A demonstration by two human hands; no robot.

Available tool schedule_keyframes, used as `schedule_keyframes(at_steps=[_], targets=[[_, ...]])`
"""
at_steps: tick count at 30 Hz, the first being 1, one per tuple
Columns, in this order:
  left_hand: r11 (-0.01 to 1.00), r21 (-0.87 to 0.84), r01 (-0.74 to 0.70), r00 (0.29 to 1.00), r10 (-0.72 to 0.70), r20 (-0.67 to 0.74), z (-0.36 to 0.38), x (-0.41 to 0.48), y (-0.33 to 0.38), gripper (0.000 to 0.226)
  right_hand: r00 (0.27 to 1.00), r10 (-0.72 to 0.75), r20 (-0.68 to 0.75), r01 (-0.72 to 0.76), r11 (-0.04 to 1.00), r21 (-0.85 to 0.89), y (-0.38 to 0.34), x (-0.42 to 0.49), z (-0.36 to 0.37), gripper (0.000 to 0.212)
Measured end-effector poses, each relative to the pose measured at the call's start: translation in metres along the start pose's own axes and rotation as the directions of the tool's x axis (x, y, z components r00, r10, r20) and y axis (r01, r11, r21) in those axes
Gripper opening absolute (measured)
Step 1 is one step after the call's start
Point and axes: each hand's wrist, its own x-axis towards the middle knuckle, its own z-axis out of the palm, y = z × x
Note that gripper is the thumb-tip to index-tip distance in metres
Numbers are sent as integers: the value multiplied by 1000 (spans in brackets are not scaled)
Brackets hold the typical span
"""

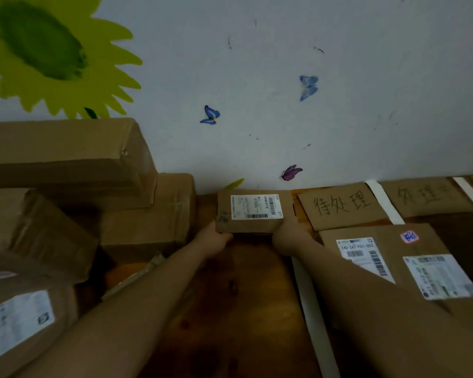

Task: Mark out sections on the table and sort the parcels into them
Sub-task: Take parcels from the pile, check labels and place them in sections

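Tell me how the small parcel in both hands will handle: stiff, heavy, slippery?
Probably stiff: the parcel shows straight edges where the left hand and right hand grip its near corners. Likely light: it looks small and flat. Plain cardboard should not slip much.

Small flat brown parcel (254, 211), white barcode label up, by the wall; larger two-label parcel (410, 257) lies right of a white tape strip (310, 309).
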Motion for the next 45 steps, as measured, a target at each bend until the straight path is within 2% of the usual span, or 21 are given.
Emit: schedule_keyframes(at_steps=[3, 7, 11, 15, 20, 24, 27, 32, 36, 39, 45], targets=[[994, -102, 31, 999, -33, -27, -6, 4, -2, 47, 999, 22, -49, -15, 991, 135, -2, -3, 4, 39], [945, -326, -16, 976, -57, -211, -10, -4, 1, 41, 989, -44, -142, 71, 980, 188, -6, -23, 1, 47], [849, -506, -154, 946, -22, -324, -13, -33, 21, 32, 957, -35, -289, 138, 928, 347, -6, -50, -24, 49], [673, -638, -375, 913, 150, -379, -25, -91, 57, 27, 859, -122, -498, 386, 794, 471, 5, -91, -65, 59], [584, -576, -572, 809, 288, -512, -30, -181, 104, 30, 787, -281, -550, 583, 629, 513, 22, -156, -122, 76], [524, -517, -677, 732, 405, -548, -20, -248, 124, 35, 713, -367, -597, 686, 538, 489, 48, -209, -158, 77], [514, -474, -715, 695, 450, -560, -6, -287, 130, 35, 658, -379, -650, 739, 489, 464, 67, -240, -176, 71], [516, -384, -766, 633, 501, -590, 5, -337, 131, 22, 561, -359, -746, 807, 437, 396, 92, -291, -196, 59], [457, -350, -818, 572, 570, -590, 14, -377, 131, 21, 512, -332, -792, 833, 417, 364, 111, -336, -194, 57], [456, -345, -821, 569, 592, -571, 18, -408, 122, 22, 495, -307, -813, 839, 410, 357, 124, -370, -180, 55], [508, -384, -771, 636, 586, -502, 33, -440, 82, 38, 531, -322, -784, 821, 426, 382, 149, -424, -144, 56]])
